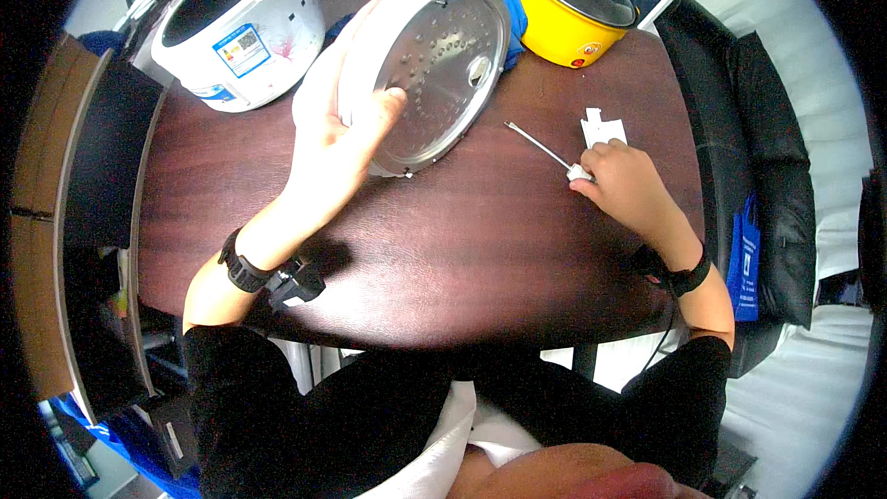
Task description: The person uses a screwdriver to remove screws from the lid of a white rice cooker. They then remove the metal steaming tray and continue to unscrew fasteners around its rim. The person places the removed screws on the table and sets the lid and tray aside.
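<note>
My left hand (346, 134) grips a round white rice cooker lid (443, 74) by its edge and holds it tilted up. Its dimpled metal inner side, with an oval opening near the right rim, faces right and toward me. Closed around the handle of a screwdriver (539, 146) is my right hand (624, 180), above the right part of the table. The thin shaft points to the upper left, apart from the lid. Just beyond my right knuckles lies a small white plastic piece (604, 130).
The white rice cooker body (245, 37), lidless, stands at the back left. A yellow electric pot (571, 23) with a glass lid is at the back right. Blue cloth (506, 14) lies behind the lid. All rest on a dark wooden table (480, 259); a black sofa (771, 139) is to the right.
</note>
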Action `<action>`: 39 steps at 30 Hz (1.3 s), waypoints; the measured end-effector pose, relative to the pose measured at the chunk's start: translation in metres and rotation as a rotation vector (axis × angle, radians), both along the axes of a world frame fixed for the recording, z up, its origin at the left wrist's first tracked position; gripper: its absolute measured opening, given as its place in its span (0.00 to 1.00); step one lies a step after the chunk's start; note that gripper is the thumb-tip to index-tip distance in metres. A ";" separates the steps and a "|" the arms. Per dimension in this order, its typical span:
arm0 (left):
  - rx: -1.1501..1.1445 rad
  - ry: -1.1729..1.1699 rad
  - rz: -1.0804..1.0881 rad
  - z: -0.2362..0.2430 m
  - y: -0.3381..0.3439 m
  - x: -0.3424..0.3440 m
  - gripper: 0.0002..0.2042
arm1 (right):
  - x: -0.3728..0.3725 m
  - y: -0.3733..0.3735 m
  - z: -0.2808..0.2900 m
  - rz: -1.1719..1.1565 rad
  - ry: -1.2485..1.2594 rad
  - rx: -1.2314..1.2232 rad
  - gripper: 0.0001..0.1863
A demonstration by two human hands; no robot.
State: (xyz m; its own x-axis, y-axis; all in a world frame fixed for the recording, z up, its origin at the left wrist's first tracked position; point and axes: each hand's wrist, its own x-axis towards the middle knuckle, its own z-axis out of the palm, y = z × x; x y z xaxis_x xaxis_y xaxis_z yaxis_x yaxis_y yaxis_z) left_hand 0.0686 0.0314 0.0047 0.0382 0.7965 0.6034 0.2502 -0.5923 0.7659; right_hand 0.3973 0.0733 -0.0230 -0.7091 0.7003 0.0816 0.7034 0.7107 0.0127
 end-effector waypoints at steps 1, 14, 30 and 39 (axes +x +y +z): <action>0.037 0.025 0.043 0.000 0.001 0.001 0.29 | -0.004 0.002 0.008 0.017 0.010 0.009 0.14; 0.022 0.073 0.033 0.003 -0.006 0.006 0.29 | -0.132 0.025 0.085 0.199 0.620 0.342 0.12; 0.025 0.117 0.072 0.001 -0.004 0.004 0.29 | -0.137 0.027 0.088 0.199 0.717 0.303 0.06; -0.034 -0.025 0.008 -0.002 -0.004 0.005 0.29 | -0.042 0.070 0.037 -0.178 0.312 -0.045 0.11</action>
State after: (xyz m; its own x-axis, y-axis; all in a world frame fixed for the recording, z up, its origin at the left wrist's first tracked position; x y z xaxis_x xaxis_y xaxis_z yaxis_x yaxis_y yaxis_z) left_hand 0.0740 0.0269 0.0029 0.0171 0.8166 0.5770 0.2357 -0.5641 0.7914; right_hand 0.3556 0.1432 0.0141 -0.5215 0.8183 0.2417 0.7811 0.5718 -0.2508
